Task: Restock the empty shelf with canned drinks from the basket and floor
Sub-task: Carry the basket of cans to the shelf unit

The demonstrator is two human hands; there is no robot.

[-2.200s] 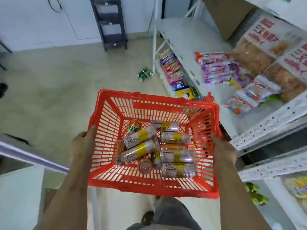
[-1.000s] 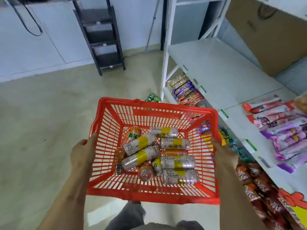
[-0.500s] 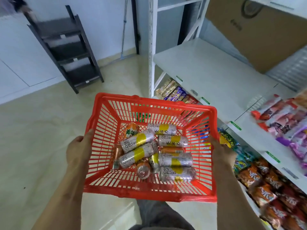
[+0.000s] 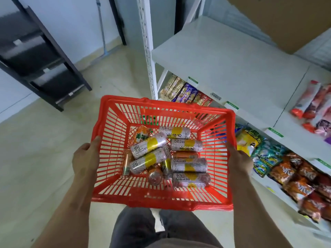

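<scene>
Head view: I see my left hand (image 4: 86, 158) and right hand (image 4: 239, 159) gripping opposite side rims of the red plastic basket (image 4: 161, 199) at centre frame. Silver-and-yellow drink cans (image 4: 186, 145) lie jumbled on its floor. The bare white shelf (image 4: 223, 65) spans the upper right, with snack packets (image 4: 295, 179) on the tier beneath it at right.

A small shop: white metal shelving (image 4: 223, 56) with price tags (image 4: 231, 105) and rows of packaged snacks (image 4: 293, 178).
</scene>
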